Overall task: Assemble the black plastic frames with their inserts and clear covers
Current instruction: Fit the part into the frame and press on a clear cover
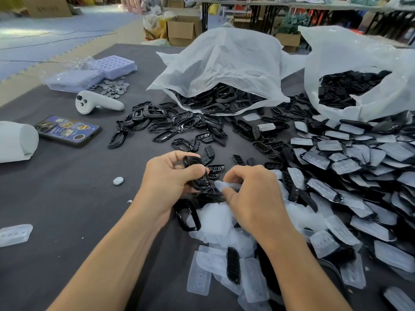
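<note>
Two large white translucent plastic sacks lie open at the far side of the dark grey cloth-covered table [78, 198], the centre sack [224, 63] and the right sack [359, 63], each spilling black moulded parts. To the right, a broad heap of finished units [359, 158] — black frames faced with frosted clear covers — spreads toward the near edge. Left of it lies a scatter of loose black oval plastic frames [170, 124]. Directly below the hands is a smaller pile of loose clear flexible covers [215, 221], with a black ribbed insert [233, 265] resting on top. The left hand [166, 178] is curled round one black frame [197, 173], thumb across its front, holding it above the table. The right hand [253, 194] pinches one clear cover [221, 184] between thumb and forefinger, its edge just beside the lower end of the held frame. Whether the two parts touch cannot be told, nor whether an insert is seated in the frame. Judged step: presenting the cover to the frame. Hazards: the cover looks soft, so pressure at one end only is likely to seat it skewed or leave a corner proud; a frame closed without its insert would need reopening; both forearms pass over the loose covers and could sweep them into the finished heap, mixing stock. A small round silver disc [118, 180] lies apart at the left.
</note>
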`<move>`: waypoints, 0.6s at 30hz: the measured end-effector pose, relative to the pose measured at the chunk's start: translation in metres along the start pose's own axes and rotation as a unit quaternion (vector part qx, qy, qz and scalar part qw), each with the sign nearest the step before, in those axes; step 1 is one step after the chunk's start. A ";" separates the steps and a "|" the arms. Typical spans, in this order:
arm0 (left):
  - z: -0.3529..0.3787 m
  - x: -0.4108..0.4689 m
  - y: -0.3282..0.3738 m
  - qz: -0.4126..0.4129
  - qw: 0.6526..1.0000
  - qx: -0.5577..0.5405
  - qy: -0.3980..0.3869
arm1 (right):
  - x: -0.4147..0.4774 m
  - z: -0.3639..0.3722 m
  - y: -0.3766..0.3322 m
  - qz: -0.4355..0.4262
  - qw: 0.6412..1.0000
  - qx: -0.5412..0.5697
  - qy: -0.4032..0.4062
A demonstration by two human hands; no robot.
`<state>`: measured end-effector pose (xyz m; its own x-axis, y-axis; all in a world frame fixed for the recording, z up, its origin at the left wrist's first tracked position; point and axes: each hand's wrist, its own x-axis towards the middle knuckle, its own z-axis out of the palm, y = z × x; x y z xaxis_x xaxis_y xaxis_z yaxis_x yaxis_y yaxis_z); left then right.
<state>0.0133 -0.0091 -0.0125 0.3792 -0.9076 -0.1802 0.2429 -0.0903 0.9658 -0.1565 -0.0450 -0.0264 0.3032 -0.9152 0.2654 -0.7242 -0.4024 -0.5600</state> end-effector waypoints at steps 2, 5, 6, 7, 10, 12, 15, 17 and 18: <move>0.000 -0.001 0.002 0.004 1.000 0.015 0.009 | 0.000 -0.001 0.001 0.026 0.998 0.056 0.006; 0.000 -0.002 0.003 -0.012 0.999 0.030 -0.025 | 0.002 -0.004 0.000 0.049 0.985 0.166 0.006; 0.001 -0.004 0.003 -0.021 0.998 0.035 -0.045 | 0.002 -0.005 -0.002 0.043 0.982 0.184 0.015; 0.001 -0.005 0.002 -0.028 0.997 0.038 -0.063 | 0.001 -0.005 -0.003 0.031 0.981 0.191 0.027; 0.003 -0.006 0.000 -0.038 0.994 0.048 -0.095 | -0.001 -0.006 -0.005 0.002 0.981 0.188 0.053; 0.002 -0.006 0.000 -0.039 0.993 0.058 -0.098 | -0.002 -0.005 -0.005 -0.015 0.985 0.155 0.070; 0.000 -0.006 0.001 -0.043 0.992 0.070 -0.100 | -0.003 -0.005 -0.009 -0.049 0.988 0.108 0.095; -0.001 -0.006 0.002 -0.045 0.991 0.077 -0.101 | -0.003 -0.006 -0.012 -0.061 0.987 0.106 0.100; -0.001 -0.005 0.002 -0.044 0.991 0.079 -0.097 | -0.003 -0.006 -0.012 -0.057 0.986 0.118 0.100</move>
<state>0.0132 -0.0040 -0.0099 0.1795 -0.9541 -0.2397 0.1179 -0.2210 0.9681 -0.1528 -0.0370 -0.0161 0.2286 -0.8509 0.4731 -0.5205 -0.5175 -0.6792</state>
